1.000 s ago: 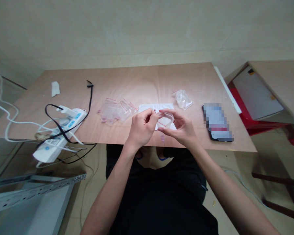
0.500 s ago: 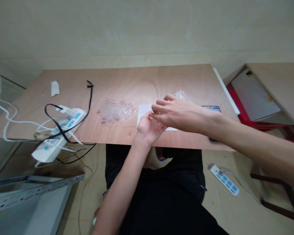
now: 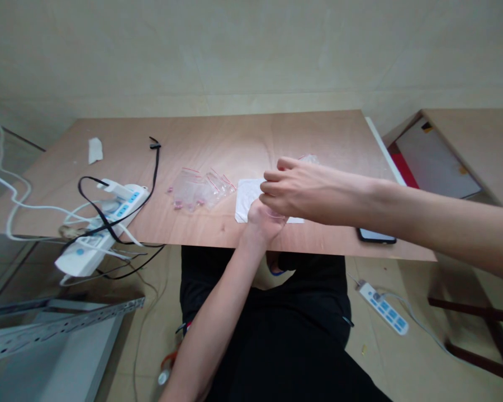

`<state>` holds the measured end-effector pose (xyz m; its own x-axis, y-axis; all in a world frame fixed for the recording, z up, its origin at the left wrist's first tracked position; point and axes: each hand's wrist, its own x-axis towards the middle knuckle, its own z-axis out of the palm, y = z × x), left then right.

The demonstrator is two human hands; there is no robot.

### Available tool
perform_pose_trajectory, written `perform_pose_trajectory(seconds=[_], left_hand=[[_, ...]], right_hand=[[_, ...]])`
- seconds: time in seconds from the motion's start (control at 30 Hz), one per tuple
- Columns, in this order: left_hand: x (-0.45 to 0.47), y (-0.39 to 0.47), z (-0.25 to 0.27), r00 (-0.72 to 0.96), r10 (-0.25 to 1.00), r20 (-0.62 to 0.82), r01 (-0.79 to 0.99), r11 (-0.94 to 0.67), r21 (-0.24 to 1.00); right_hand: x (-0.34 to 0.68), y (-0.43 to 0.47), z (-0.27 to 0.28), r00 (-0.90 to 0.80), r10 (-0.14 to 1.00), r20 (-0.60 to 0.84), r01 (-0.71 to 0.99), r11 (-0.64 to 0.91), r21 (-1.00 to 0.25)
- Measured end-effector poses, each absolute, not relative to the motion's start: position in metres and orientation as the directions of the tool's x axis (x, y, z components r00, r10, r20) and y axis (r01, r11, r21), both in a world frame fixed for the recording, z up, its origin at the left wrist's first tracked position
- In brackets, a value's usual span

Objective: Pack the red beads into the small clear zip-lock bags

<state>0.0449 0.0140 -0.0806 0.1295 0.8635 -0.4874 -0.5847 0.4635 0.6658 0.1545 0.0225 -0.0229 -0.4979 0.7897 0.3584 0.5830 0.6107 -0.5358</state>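
My left hand (image 3: 265, 221) is held palm up over the front of the table, its fingers mostly covered by the other hand. A faint clear edge shows at its palm, too small to name. Above and across it lies my right hand (image 3: 285, 187), fingers curled down and closed; what they grip is hidden. Beneath both hands is a white sheet of paper (image 3: 243, 196). To the left are several clear zip bags (image 3: 188, 190) with red seal lines and small pink pieces. More clear plastic (image 3: 310, 159) shows partly behind my right hand.
A phone (image 3: 376, 235) lies under my right forearm near the table's (image 3: 218, 137) front edge. On the left, a white power strip (image 3: 109, 223) with tangled cables overhangs that edge. A black strap (image 3: 156, 167) and a white scrap (image 3: 95, 151) lie farther back. Another power strip (image 3: 383, 307) is on the floor.
My left hand has shifted slightly right, farther under my right hand. The right fingers have curled more tightly, and the right forearm has moved up, uncovering more of the phone's near end.
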Motion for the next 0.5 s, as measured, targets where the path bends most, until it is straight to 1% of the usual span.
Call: perform_pose_trajectory(seconds=[0.03, 0.07, 0.1, 0.13, 0.17, 0.2, 0.23, 0.27, 0.3, 0.33, 0.37, 0.4, 0.43, 0.47, 0.5], left_hand=[[0.045, 0.014, -0.082, 0.122, 0.857, -0.5, -0.555, 0.477, 0.682], [0.045, 0.015, -0.084, 0.113, 0.851, -0.512, -0.521, 0.49, 0.699], [0.044, 0.016, -0.085, 0.103, 0.847, -0.522, -0.489, 0.5, 0.715], [0.042, 0.019, -0.086, 0.092, 0.844, -0.528, -0.478, 0.502, 0.721], [0.04, 0.022, -0.086, 0.058, 0.85, -0.523, -0.449, 0.491, 0.747], [0.038, 0.026, -0.086, -0.007, 0.868, -0.497, -0.374, 0.459, 0.806], [0.036, 0.032, -0.086, -0.094, 0.894, -0.438, -0.238, 0.407, 0.882], [0.034, 0.038, -0.087, -0.18, 0.929, -0.324, -0.008, 0.329, 0.944], [0.033, 0.045, -0.088, -0.223, 0.959, -0.175, 0.275, 0.234, 0.932], [0.032, 0.052, -0.089, -0.198, 0.98, -0.031, 0.537, 0.135, 0.832], [0.032, 0.058, -0.092, -0.12, 0.99, 0.073, 0.732, 0.039, 0.68], [0.033, 0.064, -0.095, -0.027, 0.991, 0.13, 0.844, -0.047, 0.534], [0.035, 0.068, -0.098, 0.062, 0.986, 0.155, 0.9, -0.122, 0.418], [0.037, 0.072, -0.102, 0.135, 0.977, 0.165, 0.923, -0.184, 0.337], [0.039, 0.075, -0.106, 0.19, 0.967, 0.171, 0.929, -0.234, 0.288]], right_hand=[[0.16, 0.025, -0.009, -0.703, 0.652, 0.284, 0.53, 0.746, -0.403], [0.167, 0.029, 0.004, -0.801, 0.552, 0.232, 0.484, 0.825, -0.293], [0.176, 0.033, 0.014, -0.831, 0.517, 0.204, 0.478, 0.852, -0.213], [0.185, 0.037, 0.022, -0.834, 0.511, 0.206, 0.487, 0.859, -0.161], [0.194, 0.041, 0.025, -0.807, 0.542, 0.234, 0.525, 0.84, -0.137], [0.204, 0.045, 0.023, -0.758, 0.594, 0.271, 0.58, 0.803, -0.14], [0.214, 0.049, 0.018, -0.689, 0.655, 0.31, 0.64, 0.751, -0.164], [0.224, 0.054, 0.01, -0.604, 0.722, 0.337, 0.704, 0.682, -0.2], [0.233, 0.058, -0.001, -0.51, 0.784, 0.353, 0.763, 0.602, -0.236], [0.241, 0.062, -0.014, -0.409, 0.835, 0.368, 0.814, 0.517, -0.267], [0.247, 0.066, -0.028, -0.314, 0.876, 0.366, 0.854, 0.429, -0.294], [0.251, 0.071, -0.041, -0.232, 0.907, 0.351, 0.884, 0.347, -0.314], [0.253, 0.075, -0.053, -0.175, 0.929, 0.327, 0.902, 0.284, -0.325], [0.253, 0.078, -0.063, -0.135, 0.944, 0.302, 0.915, 0.236, -0.327], [0.252, 0.081, -0.072, -0.101, 0.953, 0.287, 0.926, 0.196, -0.323]])
